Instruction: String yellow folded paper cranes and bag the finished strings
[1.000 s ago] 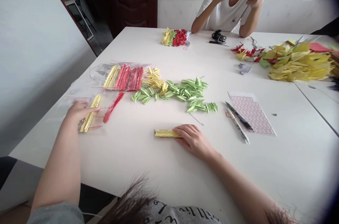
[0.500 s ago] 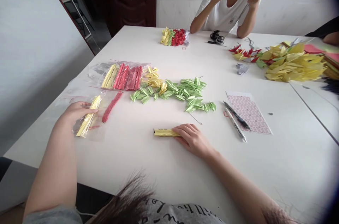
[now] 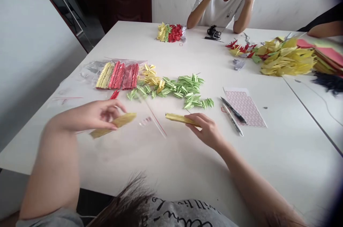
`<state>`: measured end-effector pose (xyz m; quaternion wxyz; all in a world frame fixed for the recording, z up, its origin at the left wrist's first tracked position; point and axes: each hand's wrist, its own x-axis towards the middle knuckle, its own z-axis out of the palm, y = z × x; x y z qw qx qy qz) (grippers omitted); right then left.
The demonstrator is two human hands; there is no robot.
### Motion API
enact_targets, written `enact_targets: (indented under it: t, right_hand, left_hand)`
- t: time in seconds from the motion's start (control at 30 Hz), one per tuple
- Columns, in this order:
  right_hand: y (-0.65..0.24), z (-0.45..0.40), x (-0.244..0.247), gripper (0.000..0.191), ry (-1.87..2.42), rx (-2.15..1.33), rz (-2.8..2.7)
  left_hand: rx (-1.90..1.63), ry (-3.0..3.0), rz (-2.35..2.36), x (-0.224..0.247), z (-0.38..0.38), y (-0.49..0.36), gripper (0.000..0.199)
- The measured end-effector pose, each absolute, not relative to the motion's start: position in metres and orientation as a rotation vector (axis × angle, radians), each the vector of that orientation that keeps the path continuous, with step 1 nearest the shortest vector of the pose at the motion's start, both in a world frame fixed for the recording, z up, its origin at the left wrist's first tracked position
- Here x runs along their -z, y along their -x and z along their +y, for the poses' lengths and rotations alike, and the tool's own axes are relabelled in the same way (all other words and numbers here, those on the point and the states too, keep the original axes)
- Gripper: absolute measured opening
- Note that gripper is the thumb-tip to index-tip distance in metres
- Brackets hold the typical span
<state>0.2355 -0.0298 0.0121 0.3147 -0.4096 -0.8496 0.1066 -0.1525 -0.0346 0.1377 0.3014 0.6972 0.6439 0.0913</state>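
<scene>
My left hand (image 3: 98, 114) is closed on a clear zip bag (image 3: 154, 114) with a bundle of folded yellow paper (image 3: 124, 119) in it. Motion blurs the bag, and its red-lined end stretches out toward the right. In my right hand (image 3: 205, 128) is a second yellow paper bundle (image 3: 175, 117), long and narrow, gripped at its right end and pointing left toward the bag. Just beyond my left hand lies a red paper strip (image 3: 114, 94), mostly hidden by that hand.
Bagged yellow and red bundles (image 3: 118, 75) lie beyond my left hand. Green folded pieces (image 3: 190, 85) and yellow ones (image 3: 150, 75) spread mid-table. Pens (image 3: 233, 114) rest on a label sheet (image 3: 249, 107). Across the table sits a person (image 3: 217, 9); yellow paper pieces (image 3: 289, 57) are heaped at right.
My left hand has lifted the bagged yellow bundle and brought it right, turning it more level. My right hand has raised its yellow bundle slightly and moved a little right. The view has shifted slightly.
</scene>
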Motion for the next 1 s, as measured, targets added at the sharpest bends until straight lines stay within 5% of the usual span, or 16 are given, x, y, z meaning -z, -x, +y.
enact_targets:
  t: [0.2, 0.33, 0.57, 0.77, 1.0]
  right_hand:
    - [-0.266, -0.039, -0.033, 0.023, 1.259, -0.242, -2.212]
    - [-0.273, -0.054, -0.021, 0.023, 1.258, -0.285, -2.273]
    - [-0.277, -0.058, -0.001, 0.024, 1.268, -0.273, -2.305]
    - [-0.278, -0.054, 0.002, 0.025, 1.292, -0.253, -2.303]
    - [-0.270, -0.057, -0.001, 0.022, 1.285, -0.262, -2.304]
  left_hand:
    - [0.259, -1.976, 1.244, -0.092, 0.011, 0.088, 0.051]
    - [0.071, -2.355, 1.380, -0.075, 0.007, 0.065, 0.053]
    - [-0.036, -2.495, 1.520, -0.054, -0.065, -0.002, 0.020]
    - [0.003, -2.235, 1.736, -0.035, -0.084, -0.051, 0.034]
    - [-0.010, -2.111, 2.001, -0.031, -0.070, -0.070, 0.025]
